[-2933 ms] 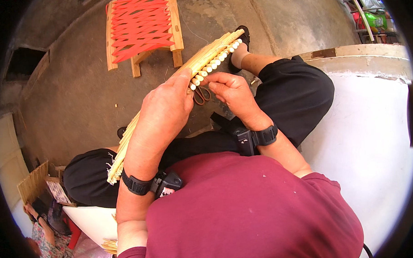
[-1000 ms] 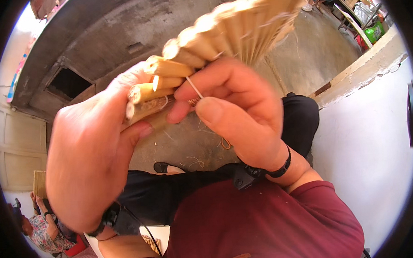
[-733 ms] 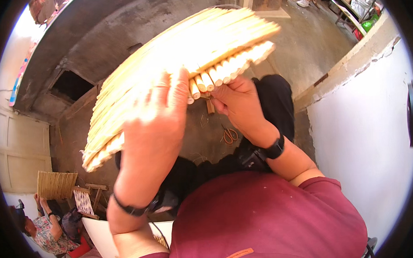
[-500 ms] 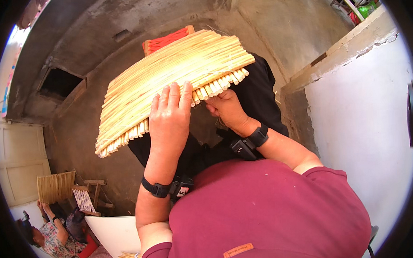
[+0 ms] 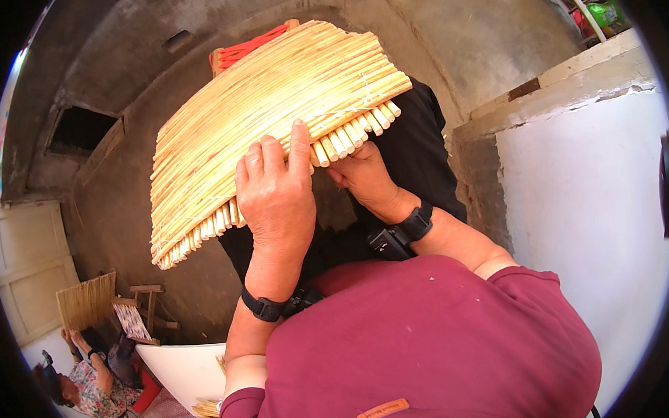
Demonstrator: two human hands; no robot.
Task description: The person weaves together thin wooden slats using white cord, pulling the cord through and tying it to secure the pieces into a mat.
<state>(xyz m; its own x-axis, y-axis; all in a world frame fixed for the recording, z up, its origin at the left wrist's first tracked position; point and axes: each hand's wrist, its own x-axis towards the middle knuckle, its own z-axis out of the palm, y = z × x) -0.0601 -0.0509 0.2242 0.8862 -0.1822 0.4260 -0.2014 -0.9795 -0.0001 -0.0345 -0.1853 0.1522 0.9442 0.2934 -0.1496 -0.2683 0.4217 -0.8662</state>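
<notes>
A mat of pale yellow reed stalks (image 5: 264,101), bound side by side with thin white thread, lies tilted above my lap. My left hand (image 5: 277,200) grips its near edge, fingers stretched over the top and thumb hidden. Just to the right, my right hand (image 5: 370,180) is curled below the cut stalk ends, its fingertips partly hidden by the mat. What those fingers pinch, if anything, cannot be made out. Loose thread ends show near the mat's right corner.
A stool with red woven straps (image 5: 251,47) stands beyond the mat. At lower left another person (image 5: 90,380) holds a similar stalk mat (image 5: 87,300), near a wooden stool with a patterned seat (image 5: 134,321). A white wall (image 5: 577,200) rises on the right.
The mat's far side has shifted up and left in the view, and its left corner sits slightly lower. My left index finger now stands farther apart from the other fingers; my right hand stays beneath the edge.
</notes>
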